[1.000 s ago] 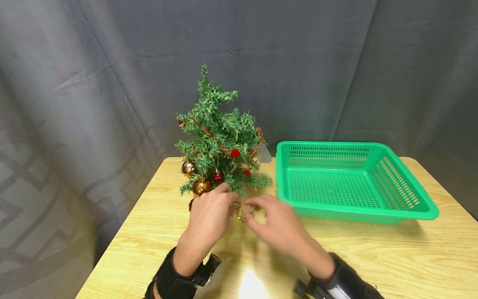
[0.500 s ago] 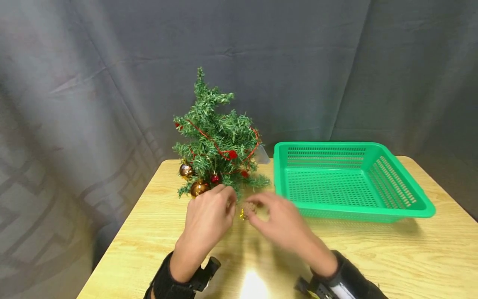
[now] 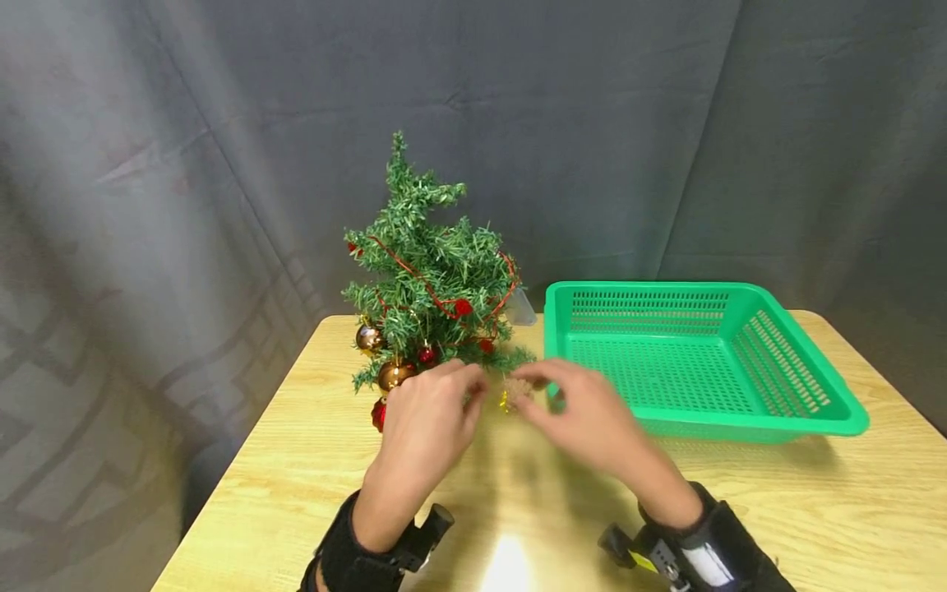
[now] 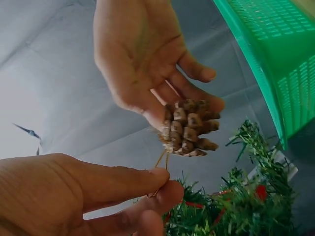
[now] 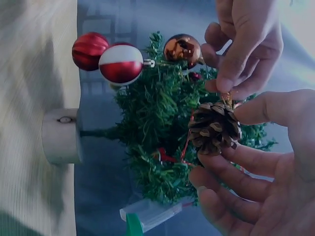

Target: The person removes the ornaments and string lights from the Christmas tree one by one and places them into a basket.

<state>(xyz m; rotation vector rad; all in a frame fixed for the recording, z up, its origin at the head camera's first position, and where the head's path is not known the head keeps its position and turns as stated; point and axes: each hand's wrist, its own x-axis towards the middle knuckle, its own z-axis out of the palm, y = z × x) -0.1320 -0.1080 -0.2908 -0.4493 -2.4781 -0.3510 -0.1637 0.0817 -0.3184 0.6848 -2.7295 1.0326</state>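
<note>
Between my hands, in front of the small Christmas tree (image 3: pixel 436 263), is a brown pine cone (image 5: pixel 215 129) with a gold string. My right hand (image 3: pixel 592 419) holds the cone between thumb and fingers. With thumb and forefinger my left hand (image 3: pixel 436 411) pinches the gold string loop (image 4: pixel 161 160), seen close in the left wrist view. On the tree's lower left hang copper balls (image 3: pixel 397 374) and a small red ball (image 3: pixel 427 354). A red-and-white ball (image 5: pixel 121 64) and a ridged red ball (image 5: pixel 90 51) show in the right wrist view. Red garland (image 3: pixel 414 274) winds around the branches.
A green plastic basket (image 3: pixel 703 415) stands on the wooden table (image 3: pixel 281 460) right of the tree. Behind the table hangs a grey curtain (image 3: pixel 562 148). The tree's pale round base (image 5: pixel 61 136) shows in the right wrist view. A clear plastic piece (image 3: pixel 522 308) sits beside the tree.
Both hands and the pine cone have shifted right and slightly up, away from the tree's lower left. A red ball beside the left hand is now in sight.
</note>
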